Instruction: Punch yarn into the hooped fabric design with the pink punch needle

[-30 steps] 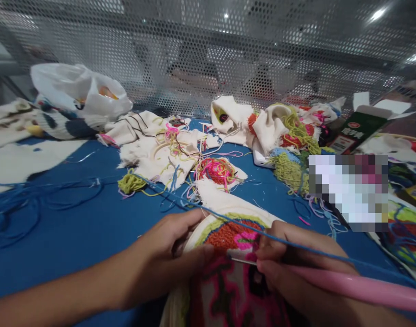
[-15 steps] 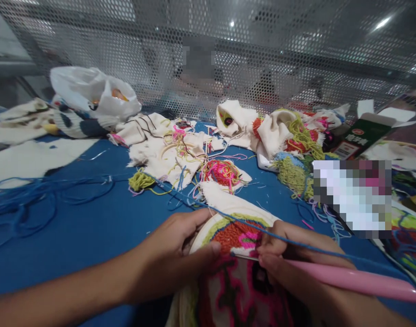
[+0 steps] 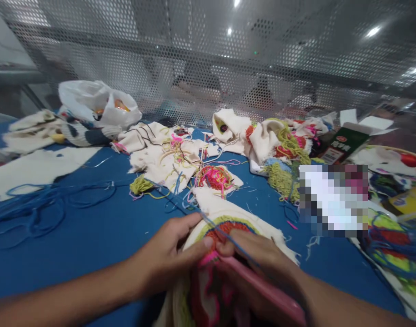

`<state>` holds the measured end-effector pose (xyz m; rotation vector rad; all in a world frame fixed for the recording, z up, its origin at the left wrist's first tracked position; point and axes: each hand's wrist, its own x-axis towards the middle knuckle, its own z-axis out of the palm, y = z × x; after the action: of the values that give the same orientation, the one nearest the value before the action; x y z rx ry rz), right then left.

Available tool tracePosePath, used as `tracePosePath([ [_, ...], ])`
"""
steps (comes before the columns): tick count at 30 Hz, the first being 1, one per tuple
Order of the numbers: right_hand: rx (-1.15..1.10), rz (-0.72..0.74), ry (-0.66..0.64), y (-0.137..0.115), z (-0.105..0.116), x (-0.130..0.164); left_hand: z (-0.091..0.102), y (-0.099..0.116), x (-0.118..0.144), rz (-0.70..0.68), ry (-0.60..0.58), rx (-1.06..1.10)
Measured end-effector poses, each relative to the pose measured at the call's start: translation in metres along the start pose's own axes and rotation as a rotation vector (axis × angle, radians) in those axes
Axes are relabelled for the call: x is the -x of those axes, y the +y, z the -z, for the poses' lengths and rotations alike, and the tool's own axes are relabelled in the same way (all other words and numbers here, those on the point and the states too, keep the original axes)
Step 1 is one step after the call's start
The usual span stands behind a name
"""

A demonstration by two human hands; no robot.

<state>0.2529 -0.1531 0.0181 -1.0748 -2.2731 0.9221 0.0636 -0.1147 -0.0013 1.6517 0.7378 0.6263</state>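
Since the earlier frame your right hand (image 3: 258, 259) has swung the pink punch needle (image 3: 262, 286) leftward, its tip now beside your left thumb; its fingers are clamped round the tool; your left hand (image 3: 167, 259) grips the embroidery hoop (image 3: 228, 215) at its left rim, fingers closed on it; the hoop lies near you on the blue counter (image 3: 102, 231), tufted in orange, pink and green; blue yarn (image 3: 194, 209) runs from the needle toward the far left; far right stands a green carton (image 3: 340, 143), its white writing too blurred to read.
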Motion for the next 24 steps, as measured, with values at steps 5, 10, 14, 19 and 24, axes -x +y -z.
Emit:
tracePosePath([
  [5,0.103,0.055,0.111,-0.011,0.013,-0.004,0.000,0.006,-0.011,-0.065,0.003,-0.086],
  [10,-0.045,-0.020,0.072,-0.012,0.018,-0.007,0.015,0.019,-0.021,-0.213,0.024,-0.653],
  [14,-0.327,-0.266,0.085,-0.004,0.005,-0.014,0.032,0.027,-0.022,-0.163,0.086,-0.646],
  [19,-0.461,-0.280,0.107,0.005,-0.006,-0.020,0.075,0.035,-0.019,0.085,0.170,0.081],
  [24,-0.531,-0.222,0.107,0.006,-0.008,-0.020,0.143,0.043,0.000,0.212,0.586,0.248],
])
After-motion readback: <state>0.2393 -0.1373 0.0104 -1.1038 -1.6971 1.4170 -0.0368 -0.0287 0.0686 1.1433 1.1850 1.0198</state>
